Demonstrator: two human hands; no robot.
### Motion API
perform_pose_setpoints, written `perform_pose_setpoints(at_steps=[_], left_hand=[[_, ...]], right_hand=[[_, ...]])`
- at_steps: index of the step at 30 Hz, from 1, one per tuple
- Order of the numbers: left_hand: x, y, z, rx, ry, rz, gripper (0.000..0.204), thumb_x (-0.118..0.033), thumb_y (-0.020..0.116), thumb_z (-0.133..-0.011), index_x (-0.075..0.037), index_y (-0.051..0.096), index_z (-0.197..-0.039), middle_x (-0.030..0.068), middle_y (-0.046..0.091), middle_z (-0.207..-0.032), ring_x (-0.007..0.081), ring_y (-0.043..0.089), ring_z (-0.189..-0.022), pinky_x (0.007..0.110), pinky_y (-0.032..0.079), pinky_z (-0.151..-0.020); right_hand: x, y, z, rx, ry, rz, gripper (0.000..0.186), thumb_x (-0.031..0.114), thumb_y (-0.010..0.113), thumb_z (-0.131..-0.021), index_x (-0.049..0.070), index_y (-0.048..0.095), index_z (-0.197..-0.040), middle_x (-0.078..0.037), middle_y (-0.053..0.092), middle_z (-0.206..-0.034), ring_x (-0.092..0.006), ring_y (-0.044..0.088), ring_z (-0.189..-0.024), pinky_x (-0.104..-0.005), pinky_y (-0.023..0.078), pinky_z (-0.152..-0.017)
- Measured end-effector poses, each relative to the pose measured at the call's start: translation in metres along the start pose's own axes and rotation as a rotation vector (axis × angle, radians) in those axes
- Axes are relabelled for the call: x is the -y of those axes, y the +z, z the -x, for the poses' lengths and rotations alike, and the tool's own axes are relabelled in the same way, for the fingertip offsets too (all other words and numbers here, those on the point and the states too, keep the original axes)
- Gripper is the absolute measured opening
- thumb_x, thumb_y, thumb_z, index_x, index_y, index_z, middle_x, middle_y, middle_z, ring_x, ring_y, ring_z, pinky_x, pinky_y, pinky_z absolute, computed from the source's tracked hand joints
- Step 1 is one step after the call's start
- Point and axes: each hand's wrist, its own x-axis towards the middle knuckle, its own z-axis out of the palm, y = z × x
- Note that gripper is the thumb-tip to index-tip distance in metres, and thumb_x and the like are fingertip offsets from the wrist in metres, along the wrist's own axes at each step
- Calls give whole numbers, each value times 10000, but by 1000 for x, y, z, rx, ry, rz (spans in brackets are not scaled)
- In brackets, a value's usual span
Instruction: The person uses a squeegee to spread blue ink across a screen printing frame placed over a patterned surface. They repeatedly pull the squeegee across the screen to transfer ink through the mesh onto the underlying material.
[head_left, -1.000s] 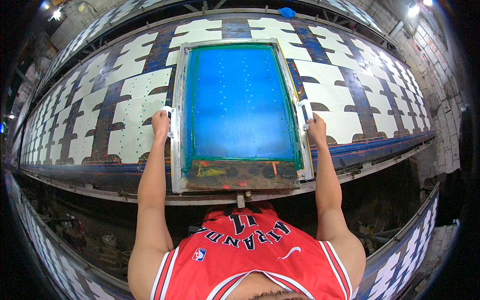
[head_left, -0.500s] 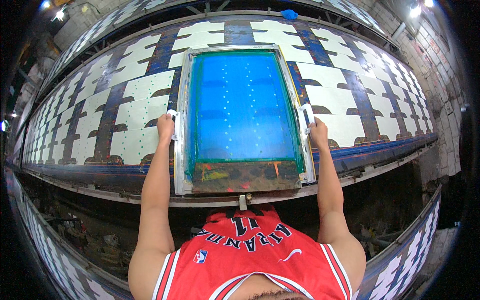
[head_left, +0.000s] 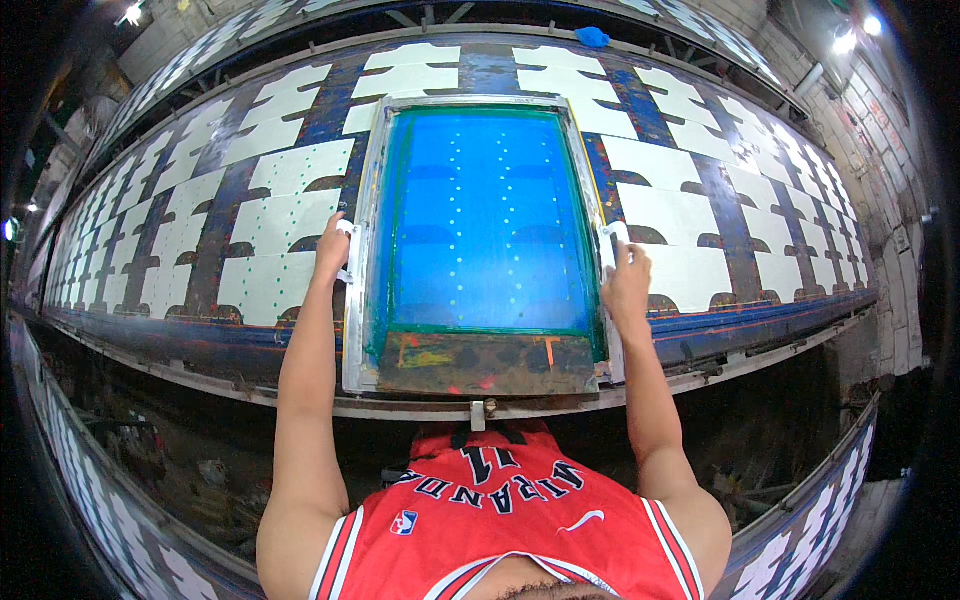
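A silk-screen frame [head_left: 354, 345] with a blue mesh [head_left: 480, 225] lies on the long printing table in front of me. Two rows of small pale dots run down the mesh, and white cut fabric pieces show dimly through it. At the frame's left side, my left hand [head_left: 330, 252] touches the white left handle [head_left: 346, 230], its fingers stretched upward rather than wrapped round it. My right hand [head_left: 627, 285] is beside the lower part of the white right handle [head_left: 613, 238], fingers loosely bent and apart. Neither hand grips its handle.
White fabric pieces [head_left: 660, 217] lie in rows across the table on both sides. Those just left of the frame [head_left: 262, 282] carry green dots. A metal rail [head_left: 420, 408] runs along the near table edge. A blue crumpled item [head_left: 592, 37] sits on the far edge.
Both hands have loosened from their closed grips on the handles. The right hand has slid down and inward toward the frame. The screen frame stays almost where it was.
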Motion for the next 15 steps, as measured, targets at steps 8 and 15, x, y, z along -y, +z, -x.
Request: perform_pose_setpoints(at_steps=[8,15], left_hand=[[-25,-8,12,60,-67,-100,384,-180,406,-1006,-152,550,-1361,241,703,-1102,357,715,-849,463,576,-710],[-34,-12,19,97,-129,12,380,-170,458,-956,-137,570,-1318,217,710,-977,322,664,-592,440,535,-532]], right_hand=[[101,-66,83,864,-762,-501,551,224,797,-768,42,650,-1267,-212,586,-1263,-410,548,-1204,-496,468,-1028],[110,-65,101,782,-842,-232,703,108,771,-705,72,558,-1373,-193,552,-1263,-401,545,-1176,-510,487,-997]])
